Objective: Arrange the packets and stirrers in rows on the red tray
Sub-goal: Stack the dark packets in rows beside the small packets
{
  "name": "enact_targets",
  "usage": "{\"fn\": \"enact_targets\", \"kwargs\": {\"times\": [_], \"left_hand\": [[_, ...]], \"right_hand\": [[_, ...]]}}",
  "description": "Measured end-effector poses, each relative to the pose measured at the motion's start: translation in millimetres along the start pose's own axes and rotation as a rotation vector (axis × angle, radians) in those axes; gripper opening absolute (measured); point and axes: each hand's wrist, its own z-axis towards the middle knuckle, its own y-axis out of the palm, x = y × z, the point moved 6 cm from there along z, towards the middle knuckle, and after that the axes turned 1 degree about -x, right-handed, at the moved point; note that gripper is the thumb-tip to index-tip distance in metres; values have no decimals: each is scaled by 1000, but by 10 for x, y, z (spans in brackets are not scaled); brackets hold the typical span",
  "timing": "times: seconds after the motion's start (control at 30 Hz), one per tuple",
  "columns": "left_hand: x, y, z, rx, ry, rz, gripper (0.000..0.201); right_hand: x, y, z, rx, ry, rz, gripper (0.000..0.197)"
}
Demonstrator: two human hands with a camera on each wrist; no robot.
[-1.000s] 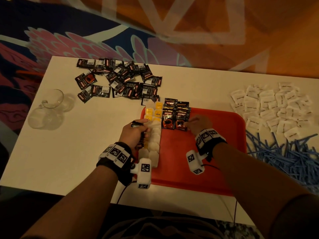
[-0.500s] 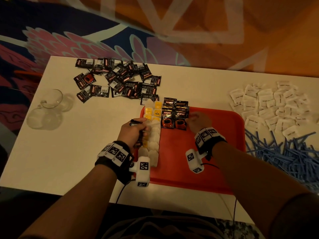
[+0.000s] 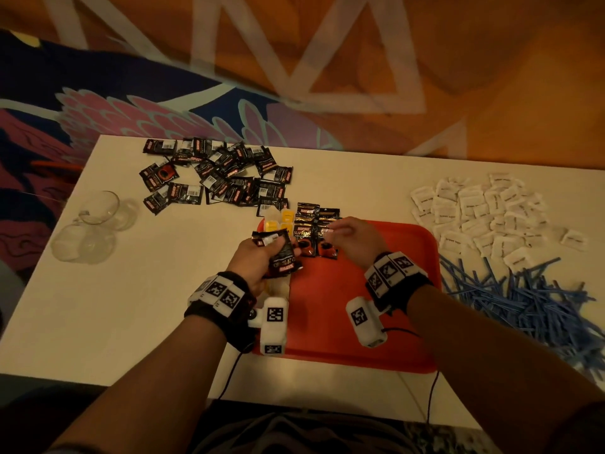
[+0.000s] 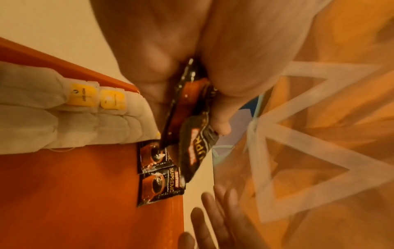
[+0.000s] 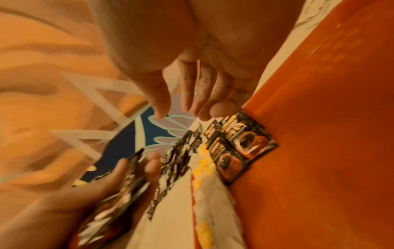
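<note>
- Left hand [image 3: 258, 257] clamps a small stack of coffee packets [image 3: 284, 257] between thumb and curled fingers, over the left edge of the tray [image 3: 360, 322]; the left wrist view shows at least two packets in the clamp, one sagging outward.
- Right hand [image 3: 353, 239] hovers empty, fingers loosely spread, just beside the laid coffee rows [image 3: 316, 231] at the tray's far edge.
- Tea bags [image 3: 278, 286] lie in a column along the tray's left side; the laid rows sit touching them on the right.
- Loose coffee pile [image 3: 216, 175] lies on the table [image 3: 131, 306] beyond the tray; sugar sachets [image 3: 484, 211] and stirrers [image 3: 523, 299] lie to its right, none of either yet on the tray.
- Risk 1: the sagging packet may slip from the stack as the right hand draws one out, landing across the tea bags.
- Risk 2: the far coffee packets appear to overhang the tray rim; a nudge while adding the next could push them onto the table.
- Risk 3: glossy packets overlap only loosely, so a careless placement may skew the rows.
- Risk 4: wrist-mounted camera housings ride low over the tea bags and could drag them out of line.
</note>
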Motion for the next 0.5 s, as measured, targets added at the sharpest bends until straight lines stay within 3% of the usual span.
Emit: {"fn": "enact_targets", "kwargs": {"times": [0.2, 0.27, 0.33, 0.4, 0.5], "left_hand": [[55, 128, -122, 59, 124, 162, 17], [79, 158, -167, 90, 172, 216, 18], [95, 129, -191, 160, 190, 266, 31], [50, 50, -173, 204, 139, 234, 53], [-89, 45, -142, 56, -45, 30, 70]], "right_hand": [[-340, 229, -237, -194, -88, 88, 29], [-390, 216, -281, -163, -90, 86, 24], [-440, 165, -332, -85, -101, 134, 20], [-482, 117, -384, -3, -133, 200, 19], [-575, 73, -487, 89, -320, 133, 18]]}}
